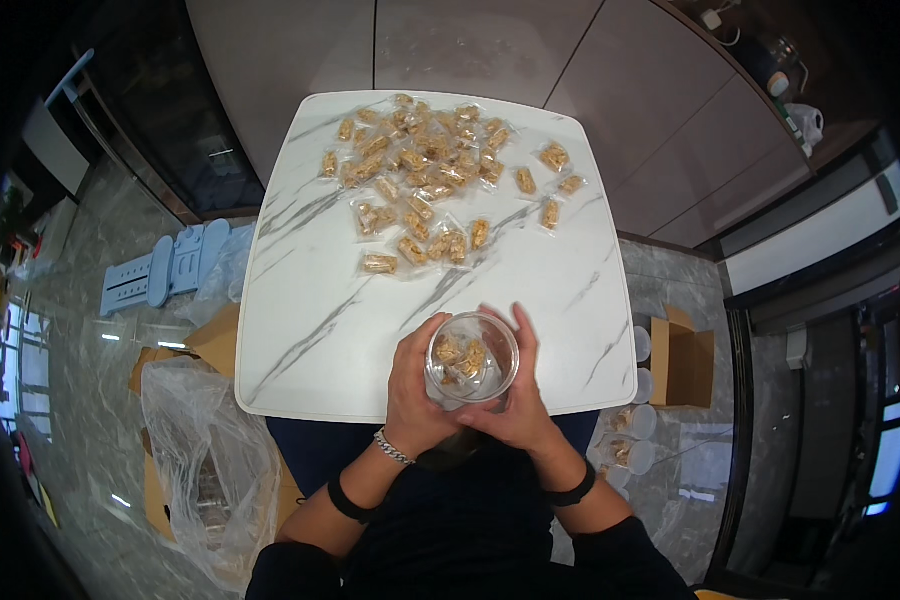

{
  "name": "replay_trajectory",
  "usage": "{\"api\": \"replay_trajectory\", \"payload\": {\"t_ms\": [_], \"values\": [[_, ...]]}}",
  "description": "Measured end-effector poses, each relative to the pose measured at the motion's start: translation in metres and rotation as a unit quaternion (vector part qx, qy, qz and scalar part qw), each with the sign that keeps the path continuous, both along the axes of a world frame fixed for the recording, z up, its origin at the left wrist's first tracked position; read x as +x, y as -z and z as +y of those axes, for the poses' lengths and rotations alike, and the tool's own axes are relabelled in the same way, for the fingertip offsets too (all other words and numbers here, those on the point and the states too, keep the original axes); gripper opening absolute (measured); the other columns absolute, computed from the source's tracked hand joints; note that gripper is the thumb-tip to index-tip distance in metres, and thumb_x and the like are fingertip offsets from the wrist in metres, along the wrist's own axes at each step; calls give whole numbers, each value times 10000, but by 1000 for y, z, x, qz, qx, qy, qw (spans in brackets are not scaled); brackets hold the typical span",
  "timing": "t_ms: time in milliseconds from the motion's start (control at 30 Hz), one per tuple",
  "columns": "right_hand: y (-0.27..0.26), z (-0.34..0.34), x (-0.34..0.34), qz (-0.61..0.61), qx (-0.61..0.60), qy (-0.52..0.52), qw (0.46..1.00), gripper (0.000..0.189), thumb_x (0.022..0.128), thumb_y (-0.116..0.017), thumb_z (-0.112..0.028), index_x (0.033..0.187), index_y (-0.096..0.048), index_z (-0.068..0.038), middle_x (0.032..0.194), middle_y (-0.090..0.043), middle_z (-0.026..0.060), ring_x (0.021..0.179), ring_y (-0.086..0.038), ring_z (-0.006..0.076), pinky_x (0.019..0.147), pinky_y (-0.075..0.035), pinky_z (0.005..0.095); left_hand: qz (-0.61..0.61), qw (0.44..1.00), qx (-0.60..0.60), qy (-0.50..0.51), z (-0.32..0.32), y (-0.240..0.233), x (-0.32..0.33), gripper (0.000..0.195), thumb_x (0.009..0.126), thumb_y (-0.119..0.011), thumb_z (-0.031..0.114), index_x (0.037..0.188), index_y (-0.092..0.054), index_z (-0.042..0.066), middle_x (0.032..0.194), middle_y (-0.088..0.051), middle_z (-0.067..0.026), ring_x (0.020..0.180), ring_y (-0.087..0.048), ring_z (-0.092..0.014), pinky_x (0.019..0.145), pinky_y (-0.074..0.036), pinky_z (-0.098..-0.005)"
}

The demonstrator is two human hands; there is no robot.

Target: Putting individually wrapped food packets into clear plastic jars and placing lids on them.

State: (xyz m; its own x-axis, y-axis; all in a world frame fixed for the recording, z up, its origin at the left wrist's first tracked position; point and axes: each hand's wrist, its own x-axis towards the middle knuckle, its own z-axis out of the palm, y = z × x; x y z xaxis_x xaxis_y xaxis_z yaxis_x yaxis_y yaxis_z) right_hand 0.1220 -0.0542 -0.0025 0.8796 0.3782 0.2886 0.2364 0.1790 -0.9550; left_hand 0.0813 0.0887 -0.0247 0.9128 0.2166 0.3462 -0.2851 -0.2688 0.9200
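Note:
Between my two hands is a round clear plastic jar (508,352), its open mouth facing up towards me. Several wrapped snack pieces (461,356), golden brown in clear wrappers, lie inside it. My left hand (414,371) grips the jar's left side, and a chain bracelet (394,448) circles that wrist. My right hand (523,401) curves around the right side, with its fingers along the far wall. The jar is over the near edge of a white marble-patterned table (307,315); whether it touches the top cannot be told. A loose heap of wrapped snack pieces (427,150) spreads over the table's far half.
Lidded clear jars (634,421), some with snacks inside, stand on the floor at right beside an open cardboard box (682,364). A clear plastic bag (202,465) fills a carton at left. Light-blue plastic parts (169,266) lie beyond it. Grey cabinets (487,45) border the far side.

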Motion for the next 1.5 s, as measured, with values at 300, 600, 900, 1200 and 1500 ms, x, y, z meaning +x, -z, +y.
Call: {"api": "replay_trajectory", "payload": {"t_ms": [300,600,900,1200,1500], "values": [[13,-16,13,66,-148,-46,986,1089,610,-930,-150,1490,-303,-12,1476,-418,154,1394,-393,282,1173,-294,407,71,995,54,37,17,-8,-24,961,722,-798,128,1522,-280,10,1491,-434,-218,1360,-448,-381,1118,-386,-432],[34,-3,8,-28,-126,-12,991,1064,620,-918,-124,1483,-307,-5,1461,-448,175,1388,-408,291,1157,-330,421,125,967,36,-220,95,82,-186,106,855,-669,2,961,-668,8,814,-715,-109,733,-696,-201,680,-543,-296],[37,-5,8,-72,-142,-7,987,1099,618,-917,-137,1510,-279,-64,1468,-428,162,1379,-418,312,1174,-287,442,517,845,16,-134,138,250,-300,267,878,-649,146,1129,-662,55,960,-722,-127,880,-708,-239,798,-549,-337],[37,-9,4,-57,-181,25,982,1079,629,-897,-161,1508,-279,-59,1473,-399,185,1382,-393,330,1178,-269,453,547,819,83,-148,149,272,-269,408,902,-665,306,1207,-632,36,1083,-709,-190,992,-688,-340,842,-532,-408],[38,-7,2,-63,-177,34,982,1087,623,-906,-200,1499,-287,-22,1502,-359,162,1403,-360,332,1199,-236,457,367,714,212,-557,333,204,-285,442,874,-697,261,1196,-609,-29,1075,-662,-232,907,-630,-349,832,-487,-449]]}}
